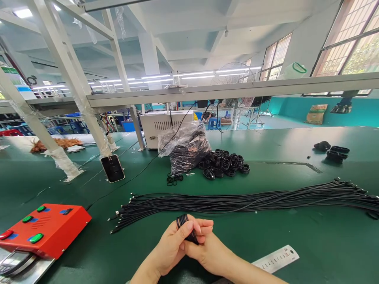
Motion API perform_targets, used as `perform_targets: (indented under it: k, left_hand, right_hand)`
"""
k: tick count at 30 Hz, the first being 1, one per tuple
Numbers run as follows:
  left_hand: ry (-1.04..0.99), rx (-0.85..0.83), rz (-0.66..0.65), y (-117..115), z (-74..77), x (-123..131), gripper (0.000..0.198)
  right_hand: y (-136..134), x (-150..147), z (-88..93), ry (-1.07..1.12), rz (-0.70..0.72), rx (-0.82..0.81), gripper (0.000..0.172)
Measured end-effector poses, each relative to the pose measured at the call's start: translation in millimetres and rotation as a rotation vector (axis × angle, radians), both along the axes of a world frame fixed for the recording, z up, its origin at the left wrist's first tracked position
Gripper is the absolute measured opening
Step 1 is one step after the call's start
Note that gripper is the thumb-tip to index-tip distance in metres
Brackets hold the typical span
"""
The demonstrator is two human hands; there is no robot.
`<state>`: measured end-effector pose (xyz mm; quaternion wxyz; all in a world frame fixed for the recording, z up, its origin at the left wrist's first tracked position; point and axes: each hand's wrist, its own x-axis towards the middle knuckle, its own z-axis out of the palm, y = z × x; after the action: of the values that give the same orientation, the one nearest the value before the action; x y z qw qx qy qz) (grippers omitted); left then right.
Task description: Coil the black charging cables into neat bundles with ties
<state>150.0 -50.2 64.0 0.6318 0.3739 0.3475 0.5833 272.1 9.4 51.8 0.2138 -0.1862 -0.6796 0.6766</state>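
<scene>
My left hand (170,246) and my right hand (204,250) meet low in the middle of the view, both closed around a small coil of black cable (186,228). The left thumb presses on the coil's top; the right fingers wrap behind it. Just beyond the hands a long bundle of straight black cables (251,201) lies across the green table. Farther back sits a pile of finished black coils (225,162) beside a clear plastic bag of coils (186,148).
A red box with green buttons (44,230) stands at the left front. A steel ruler (276,258) lies at the right front. A phone (112,168) leans near a white frame post. A white machine (166,126) sits behind the bag. More black coils (336,152) lie far right.
</scene>
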Motion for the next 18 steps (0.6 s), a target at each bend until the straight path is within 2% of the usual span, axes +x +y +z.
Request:
perform_targets:
  k: [4, 9, 14, 18]
  left_hand:
    - [-0.007, 0.013, -0.017, 1, 0.9, -4, 0.023]
    - [-0.079, -0.011, -0.007, 1, -1.4, -6, 0.035]
    - [-0.002, -0.043, -0.008, 0, -5.1, -2, 0.028]
    - [-0.011, -0.030, -0.049, -1, -5.1, -3, 0.027]
  right_hand:
    - [-1, -3, -5.8, 0.069, -0.014, -0.020, 0.023]
    - [-5, -6, -11.9, 0.097, -0.065, -0.123, 0.032]
    - [-6, -8, -16.0, 0.170, -0.020, -0.272, 0.051]
    - [-6, -9, -16.1, 0.171, -0.042, -0.286, 0.047]
